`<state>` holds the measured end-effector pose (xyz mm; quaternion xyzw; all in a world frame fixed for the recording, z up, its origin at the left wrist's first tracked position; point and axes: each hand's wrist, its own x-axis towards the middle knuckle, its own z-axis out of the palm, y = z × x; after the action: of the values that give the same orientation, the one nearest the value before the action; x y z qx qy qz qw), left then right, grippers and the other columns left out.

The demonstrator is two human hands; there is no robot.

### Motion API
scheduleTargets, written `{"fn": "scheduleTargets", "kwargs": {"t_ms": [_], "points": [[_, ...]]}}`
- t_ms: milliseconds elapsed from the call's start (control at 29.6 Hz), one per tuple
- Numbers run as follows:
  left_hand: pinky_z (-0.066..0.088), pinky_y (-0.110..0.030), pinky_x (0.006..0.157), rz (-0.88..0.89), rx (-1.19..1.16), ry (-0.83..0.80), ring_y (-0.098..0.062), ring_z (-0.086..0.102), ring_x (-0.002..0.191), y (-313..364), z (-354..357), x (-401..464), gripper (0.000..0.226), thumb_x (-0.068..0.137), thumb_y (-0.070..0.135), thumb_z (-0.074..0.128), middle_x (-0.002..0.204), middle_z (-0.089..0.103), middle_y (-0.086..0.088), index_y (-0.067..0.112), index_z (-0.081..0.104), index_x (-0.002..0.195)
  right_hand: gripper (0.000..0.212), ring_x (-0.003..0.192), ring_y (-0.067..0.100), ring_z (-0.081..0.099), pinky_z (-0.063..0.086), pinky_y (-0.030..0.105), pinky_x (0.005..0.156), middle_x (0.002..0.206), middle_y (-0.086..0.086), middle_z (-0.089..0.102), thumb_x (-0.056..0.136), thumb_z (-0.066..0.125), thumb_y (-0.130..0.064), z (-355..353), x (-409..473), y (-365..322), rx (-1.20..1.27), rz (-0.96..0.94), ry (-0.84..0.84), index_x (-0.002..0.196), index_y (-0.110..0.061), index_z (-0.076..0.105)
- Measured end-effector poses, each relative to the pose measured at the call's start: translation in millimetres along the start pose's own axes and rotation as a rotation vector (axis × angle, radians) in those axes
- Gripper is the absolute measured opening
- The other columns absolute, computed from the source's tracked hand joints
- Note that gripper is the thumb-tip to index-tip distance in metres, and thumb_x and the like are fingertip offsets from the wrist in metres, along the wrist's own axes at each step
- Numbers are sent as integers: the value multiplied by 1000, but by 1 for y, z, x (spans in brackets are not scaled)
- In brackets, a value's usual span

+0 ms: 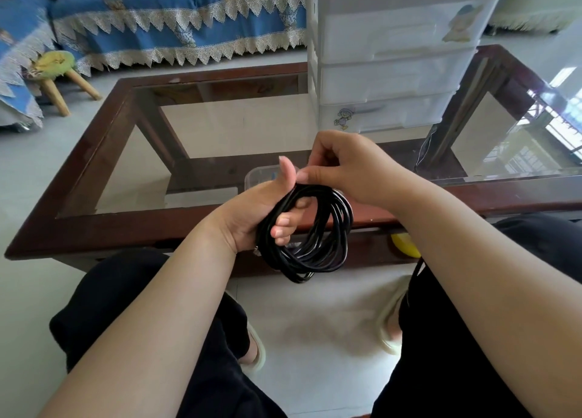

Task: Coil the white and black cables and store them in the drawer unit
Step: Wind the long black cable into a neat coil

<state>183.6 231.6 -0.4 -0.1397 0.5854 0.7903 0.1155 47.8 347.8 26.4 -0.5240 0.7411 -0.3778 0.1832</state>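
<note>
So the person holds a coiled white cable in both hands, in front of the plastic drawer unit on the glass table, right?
Not quite: the coiled cable is black, not white, as the head view shows. The left hand grips the coil, the right hand pinches its top, and the drawer unit stands on the glass table.

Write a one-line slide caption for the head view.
Left hand grips a coiled black cable, right hand pinching its top, before the drawer unit.

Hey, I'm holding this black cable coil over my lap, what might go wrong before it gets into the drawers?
1. The black cable coil is unsecured, held only by the left hand; loosening that grip may let the loops spring apart.
2. The right hand pinches the top strands, and a loose tail seems to trail by the right knee, so it could snag.
3. The white plastic drawer unit looks fully closed, so opening it needs a free hand.
</note>
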Motion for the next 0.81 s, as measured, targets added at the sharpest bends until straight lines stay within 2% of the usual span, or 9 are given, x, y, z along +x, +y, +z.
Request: {"fn": "scheduleTargets", "kwargs": {"t_ms": [68, 135, 203, 270, 371, 473, 574, 641, 810], "points": [[38, -17, 38, 55, -10, -61, -2, 38, 32, -1, -3, -1, 71, 54, 71, 72, 48, 44, 5, 11, 45, 79, 27, 52, 1, 40, 34, 16, 51, 62, -9, 51, 77, 72, -42, -1, 1, 2, 5, 23, 0, 71, -23, 53], [39, -18, 39, 80, 19, -70, -3, 40, 33, -1, -3, -1, 48, 65, 52, 80, 51, 51, 3, 12, 54, 75, 29, 51, 0, 38, 33, 15, 50, 61, -10, 48, 78, 71, -44, -2, 1, 5, -6, 56, 5, 70, -24, 51], [39, -18, 38, 97, 38, -31, -5, 40, 32, 1, 0, -1, 21, 81, 29, 73, 49, 54, 1, 16, 63, 67, 30, 48, -1, 37, 31, 12, 47, 58, -11, 46, 79, 70, -45, -5, 1, 9, -1, 79, 12, 69, -23, 51], [40, -19, 38, 114, 39, 26, -7, 43, 32, 1, 3, -1, 19, 87, 18, 62, 48, 55, -2, 10, 61, 70, 30, 48, -1, 38, 32, 13, 49, 59, -11, 47, 80, 68, -45, -5, 1, 12, 25, 85, 15, 70, -23, 52], [45, -19, 42, 128, 41, 112, -10, 50, 37, -1, 7, 0, 26, 85, 18, 61, 47, 56, -2, 10, 60, 60, 30, 49, 0, 39, 33, 15, 49, 60, -9, 49, 80, 69, -45, -4, 0, 15, 28, 90, 43, 70, -22, 52], [42, -20, 42, 141, 26, 146, -9, 45, 36, -2, 9, 2, 24, 86, 23, 60, 43, 49, 1, 12, 52, 66, 35, 46, 0, 38, 32, 13, 46, 57, -10, 46, 76, 70, -49, -2, -2, 17, -32, 87, 111, 69, -22, 49], [39, -20, 42, 137, 22, 147, -9, 42, 34, -3, 9, 5, 32, 84, 29, 56, 40, 46, 2, 18, 53, 55, 39, 49, 2, 38, 30, 15, 46, 57, -10, 44, 75, 68, -55, -1, -5, 19, -90, 102, 169, 66, -24, 46], [40, -21, 42, 145, 22, 148, -10, 44, 35, -3, 10, 5, 28, 84, 31, 57, 42, 48, 1, 15, 55, 60, 40, 51, 3, 38, 31, 19, 48, 58, -10, 44, 75, 66, -57, 0, -6, 20, -109, 109, 187, 65, -25, 44], [43, -21, 44, 182, 14, 202, -11, 48, 38, -5, 13, 8, 24, 84, 29, 59, 45, 52, 0, 7, 54, 77, 36, 51, 2, 39, 30, 14, 48, 59, -10, 43, 77, 65, -55, -4, -6, 28, -86, 107, 197, 72, -22, 51]]}}
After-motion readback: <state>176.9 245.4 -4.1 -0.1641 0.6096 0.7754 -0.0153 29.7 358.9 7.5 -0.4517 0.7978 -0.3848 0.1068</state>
